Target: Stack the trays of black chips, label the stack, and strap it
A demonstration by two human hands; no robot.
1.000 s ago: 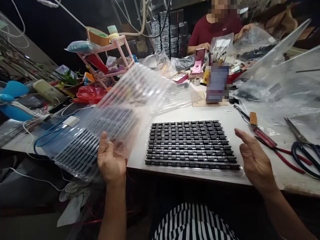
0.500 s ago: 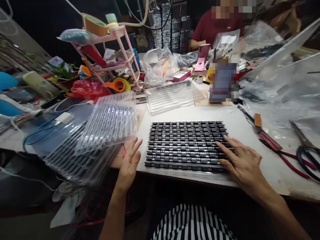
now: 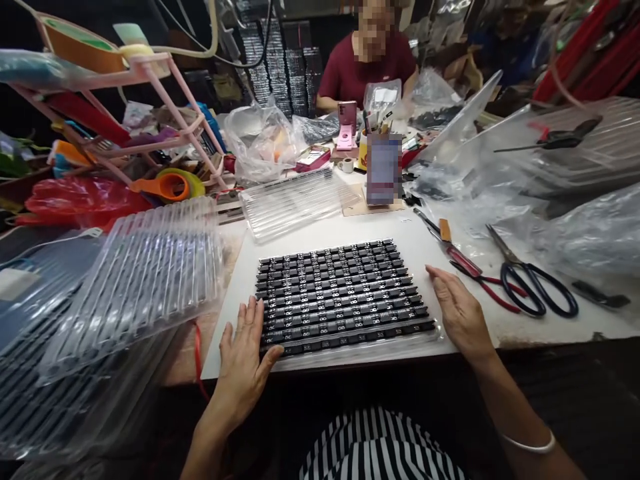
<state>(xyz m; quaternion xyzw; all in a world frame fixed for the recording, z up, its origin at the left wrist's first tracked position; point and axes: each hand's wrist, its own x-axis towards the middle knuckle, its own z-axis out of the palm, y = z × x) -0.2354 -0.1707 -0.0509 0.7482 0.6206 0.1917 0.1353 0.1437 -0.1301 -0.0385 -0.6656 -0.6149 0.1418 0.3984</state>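
Two hands frame the load, neither closed around anything. Left hand point(image 3: 243, 360): fingers extended, thumb spread away, tips apparently against the left ends of the black strips point(image 3: 343, 293). Right hand point(image 3: 463, 320): fingers nearly straight and together, just beside the right edge; contact cannot be confirmed. Strips lie in rows in a clear plastic tray point(image 3: 363, 349), flat on the white work surface point(image 3: 417, 250). Handling, as judged: light, thin-walled, somewhat flexible and slick; strips may slide, their small parts fragile. Recommended hold: both short sides, kept level. Beyond: a ribbed clear tray point(image 3: 295, 203) behind, scissors point(image 3: 513, 259) to the right.
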